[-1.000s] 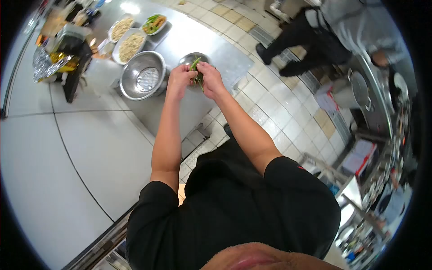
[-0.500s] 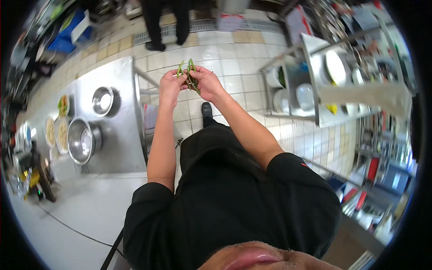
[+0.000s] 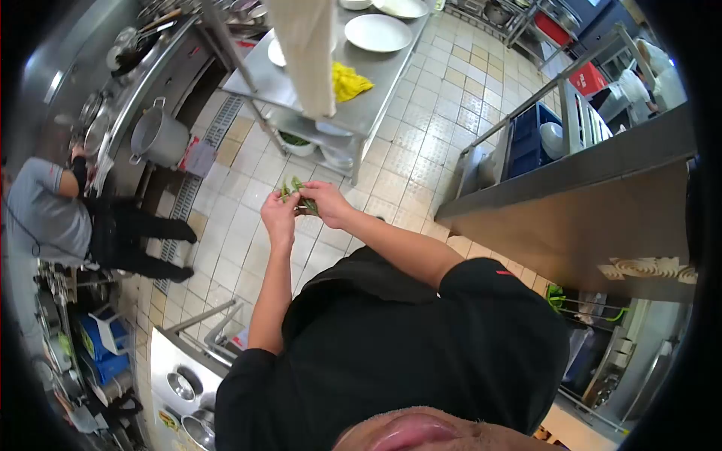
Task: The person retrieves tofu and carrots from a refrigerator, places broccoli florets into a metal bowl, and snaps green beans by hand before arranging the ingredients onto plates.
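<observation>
My left hand (image 3: 279, 216) and my right hand (image 3: 326, 204) are close together in front of my body, over the tiled floor. Between them is a small bunch of slender green beans (image 3: 293, 184), whose tips stick out above my fingers. The fingers of both hands are closed on the beans. Part of the bunch is hidden behind the fingers, and the exact grip is blurred.
Ahead stands a metal table (image 3: 391, 83) with white plates (image 3: 377, 34) and a yellow cloth (image 3: 348, 83). A person (image 3: 56, 210) works at the left beside a large pot (image 3: 159, 135). A metal counter (image 3: 169, 357) bears steel bowls at lower left; a tall counter (image 3: 556, 203) is on the right.
My body has turned to the right. The metal counter with bowls has shifted to lower left, and the plate table now lies ahead. Both hands still hold the beans.
</observation>
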A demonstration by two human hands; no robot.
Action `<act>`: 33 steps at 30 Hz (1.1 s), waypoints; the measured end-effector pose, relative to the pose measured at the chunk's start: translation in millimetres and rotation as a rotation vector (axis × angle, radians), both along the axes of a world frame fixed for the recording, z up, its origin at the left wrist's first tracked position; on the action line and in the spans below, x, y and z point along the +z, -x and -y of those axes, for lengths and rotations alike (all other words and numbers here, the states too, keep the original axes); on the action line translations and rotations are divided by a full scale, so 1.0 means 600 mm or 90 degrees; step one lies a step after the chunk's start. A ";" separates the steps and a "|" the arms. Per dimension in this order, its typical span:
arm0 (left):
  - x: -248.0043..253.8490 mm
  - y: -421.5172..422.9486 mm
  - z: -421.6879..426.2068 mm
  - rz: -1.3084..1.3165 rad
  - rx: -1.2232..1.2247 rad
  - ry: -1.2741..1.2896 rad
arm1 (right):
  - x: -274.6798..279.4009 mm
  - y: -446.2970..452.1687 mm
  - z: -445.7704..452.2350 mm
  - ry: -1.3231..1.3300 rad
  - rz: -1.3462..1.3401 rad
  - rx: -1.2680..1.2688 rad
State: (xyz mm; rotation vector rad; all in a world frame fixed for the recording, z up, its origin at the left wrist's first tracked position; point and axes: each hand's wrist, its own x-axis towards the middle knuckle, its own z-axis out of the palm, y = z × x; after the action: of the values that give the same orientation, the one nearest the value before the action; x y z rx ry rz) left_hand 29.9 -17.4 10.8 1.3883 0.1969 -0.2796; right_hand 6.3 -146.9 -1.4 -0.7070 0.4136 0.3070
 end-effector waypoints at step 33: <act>-0.016 -0.823 1.035 -0.106 -0.044 0.056 | 0.022 -0.759 1.100 0.395 0.098 -0.205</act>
State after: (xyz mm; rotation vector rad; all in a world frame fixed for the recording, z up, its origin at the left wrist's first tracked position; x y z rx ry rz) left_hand 523.8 -638.7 1.0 1.2860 0.2714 -0.4579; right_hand 461.6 -806.8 11.5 -1.2422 0.4712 -0.1938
